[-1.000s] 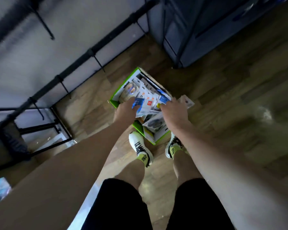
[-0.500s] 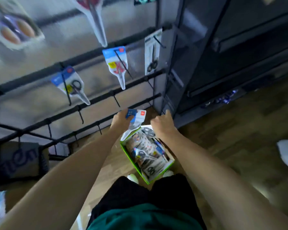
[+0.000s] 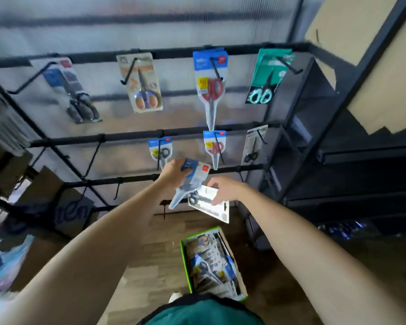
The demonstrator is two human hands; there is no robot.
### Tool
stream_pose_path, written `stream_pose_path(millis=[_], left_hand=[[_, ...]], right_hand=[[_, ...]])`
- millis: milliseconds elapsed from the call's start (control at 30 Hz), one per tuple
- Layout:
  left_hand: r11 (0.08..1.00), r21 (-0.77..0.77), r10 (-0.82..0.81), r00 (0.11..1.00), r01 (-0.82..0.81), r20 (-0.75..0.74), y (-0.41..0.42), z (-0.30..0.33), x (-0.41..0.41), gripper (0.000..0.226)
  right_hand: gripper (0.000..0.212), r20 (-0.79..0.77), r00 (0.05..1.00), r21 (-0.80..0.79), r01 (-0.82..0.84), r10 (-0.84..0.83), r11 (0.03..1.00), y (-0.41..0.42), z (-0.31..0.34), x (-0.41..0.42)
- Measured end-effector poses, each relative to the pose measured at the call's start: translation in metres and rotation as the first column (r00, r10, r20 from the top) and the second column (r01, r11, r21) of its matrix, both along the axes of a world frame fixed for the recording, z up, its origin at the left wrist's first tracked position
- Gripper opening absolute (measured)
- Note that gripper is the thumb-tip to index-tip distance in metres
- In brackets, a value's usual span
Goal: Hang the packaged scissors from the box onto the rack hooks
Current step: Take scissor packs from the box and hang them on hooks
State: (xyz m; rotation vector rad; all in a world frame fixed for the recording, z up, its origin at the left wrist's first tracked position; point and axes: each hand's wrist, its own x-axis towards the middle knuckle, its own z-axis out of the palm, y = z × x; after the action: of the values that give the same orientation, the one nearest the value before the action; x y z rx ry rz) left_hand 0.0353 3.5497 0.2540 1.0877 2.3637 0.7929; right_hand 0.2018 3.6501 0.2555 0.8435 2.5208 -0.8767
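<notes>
Packs of scissors have come up out of the box [image 3: 185, 259] since a second ago: the left hand [image 3: 174, 172] grips a blue-topped pack [image 3: 190, 181] by its header, the right hand [image 3: 223, 189] pinches a white pack [image 3: 211, 204], both raised before the rack [image 3: 127, 139]. Picking seems done and hanging comes next; free hooks [image 3: 117, 189] show on the lower bars. Seven packs already hang on the upper two rows. More packs fill the green-edged box on the floor [image 3: 150, 273].
</notes>
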Motion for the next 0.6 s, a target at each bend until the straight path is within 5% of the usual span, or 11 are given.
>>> stream_pose_path(millis=[267,600], left_hand=[[0.980,0.038,0.196,0.978,-0.194,-0.068,-0.047,0.044,-0.012,0.028],[0.938,0.127,0.331,0.942,-0.322,-0.060,-0.090,0.055,-0.034,0.030]], right_hand=[[0.030,-0.409,0.886,-0.103,0.192,-0.218,0.976,0.004,0.028,-0.028],[0.016,-0.502,0.845,-0.194,0.097,-0.184,0.976,-0.038,0.055,-0.046]])
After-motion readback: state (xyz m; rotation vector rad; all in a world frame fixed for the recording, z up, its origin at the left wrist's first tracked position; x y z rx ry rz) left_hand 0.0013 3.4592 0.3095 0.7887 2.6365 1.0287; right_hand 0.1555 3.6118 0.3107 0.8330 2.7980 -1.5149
